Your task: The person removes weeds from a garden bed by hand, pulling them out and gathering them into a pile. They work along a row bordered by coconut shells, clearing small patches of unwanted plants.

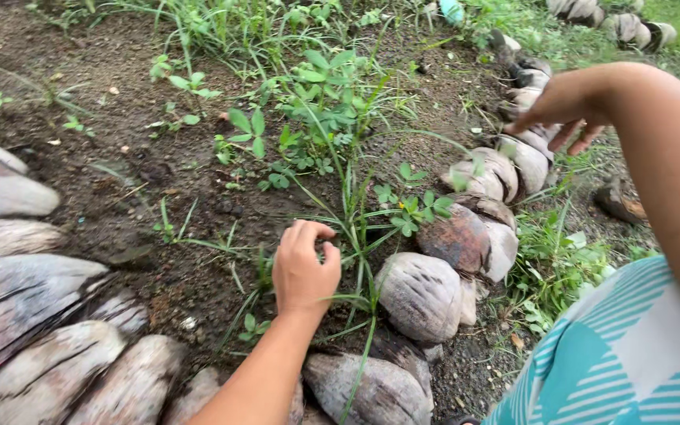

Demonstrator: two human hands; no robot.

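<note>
My left hand (304, 267) pinches a grass blade (353, 236) in a narrow grip beside coconut husks (423, 295); my right hand (564, 106), grip loose and empty, rests on husks.

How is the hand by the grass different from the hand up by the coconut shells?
The left hand is curled low over the soil, its fingertips pinched around thin grass blades; the right hand hangs loosely with nothing in its grip. The left hand sits inside the garden bed, while the right hand hovers over the coconut husks along the border. The left hand looks nearer and bigger in the view. Both are bare.
</note>
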